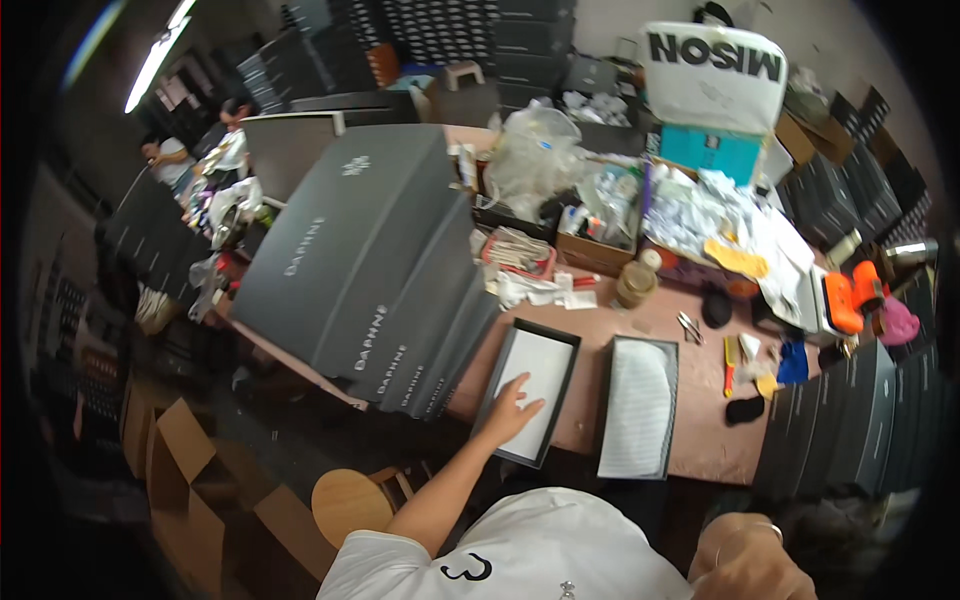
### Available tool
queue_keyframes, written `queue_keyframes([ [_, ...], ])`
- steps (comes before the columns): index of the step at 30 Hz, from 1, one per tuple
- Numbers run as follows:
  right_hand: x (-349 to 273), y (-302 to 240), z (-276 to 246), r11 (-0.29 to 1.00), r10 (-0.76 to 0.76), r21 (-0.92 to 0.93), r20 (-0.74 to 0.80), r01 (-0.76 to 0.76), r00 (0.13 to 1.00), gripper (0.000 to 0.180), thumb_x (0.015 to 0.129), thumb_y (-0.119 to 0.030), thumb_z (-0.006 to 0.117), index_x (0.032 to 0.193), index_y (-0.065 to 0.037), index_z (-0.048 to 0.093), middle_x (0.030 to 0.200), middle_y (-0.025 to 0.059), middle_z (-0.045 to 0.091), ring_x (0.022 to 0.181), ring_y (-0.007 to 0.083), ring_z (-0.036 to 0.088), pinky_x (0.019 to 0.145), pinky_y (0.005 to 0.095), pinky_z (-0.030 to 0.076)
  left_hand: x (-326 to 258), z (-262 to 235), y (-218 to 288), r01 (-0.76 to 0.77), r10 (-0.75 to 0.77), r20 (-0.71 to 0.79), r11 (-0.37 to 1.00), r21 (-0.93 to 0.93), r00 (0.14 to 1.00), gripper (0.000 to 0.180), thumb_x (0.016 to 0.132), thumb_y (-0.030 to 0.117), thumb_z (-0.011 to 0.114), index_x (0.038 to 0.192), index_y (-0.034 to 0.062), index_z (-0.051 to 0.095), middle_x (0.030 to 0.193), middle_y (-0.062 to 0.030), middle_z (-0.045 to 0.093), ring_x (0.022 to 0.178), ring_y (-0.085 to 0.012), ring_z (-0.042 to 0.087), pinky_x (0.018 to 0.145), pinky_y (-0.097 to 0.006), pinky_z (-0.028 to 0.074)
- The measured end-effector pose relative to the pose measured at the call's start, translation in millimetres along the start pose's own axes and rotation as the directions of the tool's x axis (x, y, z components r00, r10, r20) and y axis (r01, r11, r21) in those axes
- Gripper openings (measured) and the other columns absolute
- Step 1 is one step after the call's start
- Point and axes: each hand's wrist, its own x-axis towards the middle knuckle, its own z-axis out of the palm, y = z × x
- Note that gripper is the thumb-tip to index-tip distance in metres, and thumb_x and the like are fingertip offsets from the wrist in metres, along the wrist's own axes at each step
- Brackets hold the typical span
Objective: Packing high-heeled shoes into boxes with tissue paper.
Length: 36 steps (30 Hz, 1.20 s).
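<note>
1. The person's left hand (514,412) is spread, thumb apart from the fingers, gripping nothing visible, over a shallow dark-grey rectangular box piece (540,352) with a white interior; whether the fingertips press on it cannot be told.
2. That box piece lies at the near edge of a pinkish-brown surface (712,440).
3. At 4 o'clock from the left hand, the right hand (752,565) is partly cut off by the lower edge; its grip, and anything in it, cannot be told. Of the two hands, it sits well apart from the boxes.
4. At 3 o'clock, beside the first piece, stands an open dark-grey rectangular box (671,398) lined with crinkled white paper (638,410).
5. At 10 to 11 o'clock rises a tall, leaning stack of dark-grey boxes (400,250).
6. Toward 1 to 2 o'clock sits a brownish glass jar (636,287); at 2 o'clock, metal pliers (690,328).
7. At 8 o'clock, a round wooden stool (350,503).
</note>
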Motion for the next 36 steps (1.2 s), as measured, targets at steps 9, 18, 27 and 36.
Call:
queue_keyframes([
  [9, -19.7, 17.3, 38.2, 0.963, 0.247, 0.070, 0.148, -0.259, 0.958, 0.014, 0.092, -0.013, 0.055, 0.098, -0.001, 0.060, 0.077, 0.0116, 0.060, 0.055, 0.0288, 0.057, 0.051, 0.0374, 0.047, -10.3, 9.2, -1.4, -0.029, 0.026, 0.071, 0.998, 0.047, 0.997, 0.048, 0.081, 0.026, 0.073, 0.120, 0.0058, 0.056, 0.118, -0.0128, 0.057, 0.095, -0.0248, 0.061, 0.083, -0.035, 0.051],
  [18, -304.2, 72.3, -51.8, -0.446, 0.173, -0.300, -0.953, -0.843, 0.248, 0.065, 0.077, -0.018, 0.073, 0.134, -0.005, 0.044, 0.129, 0.0239, 0.047, 0.112, 0.0413, 0.049, 0.096, 0.0435, 0.041, -31.3, 74.0, 91.7, -0.007, 0.028, 0.428, 0.999, -0.051, 0.903, 0.022, 0.082, 0.011, 0.070, 0.100, 0.0002, 0.064, 0.097, -0.0085, 0.063, 0.082, -0.0147, 0.062, 0.071, -0.026, 0.050],
  [27, -336.0, 83.5, -79.7, -0.425, -0.013, -0.150, -0.985, -0.893, 0.172, 0.021, 0.079, -0.008, 0.066, 0.095, -0.006, 0.053, 0.133, 0.0253, 0.044, 0.118, 0.0429, 0.047, 0.096, 0.0526, 0.039, -61.3, 141.7, 121.8, -0.043, 0.085, 0.831, 0.996, -0.073, 0.549, 0.029, 0.082, 0.018, 0.071, 0.103, -0.0002, 0.064, 0.092, -0.0097, 0.064, 0.082, -0.0170, 0.062, 0.074, -0.028, 0.050],
  [36, -195.7, 127.3, -40.7, 0.325, 0.363, -0.583, -0.650, -0.744, 0.668, 0.029, 0.086, -0.017, 0.060, 0.110, -0.001, 0.057, 0.114, 0.0181, 0.059, 0.100, 0.0329, 0.059, 0.084, 0.0413, 0.049, -42.9, 190.3, 102.3, -0.184, 0.205, 0.268, 0.978, -0.102, 0.941, 0.036, 0.091, 0.018, 0.055, 0.122, 0.0003, 0.051, 0.114, -0.0143, 0.057, 0.108, -0.0245, 0.055, 0.092, -0.034, 0.043],
])
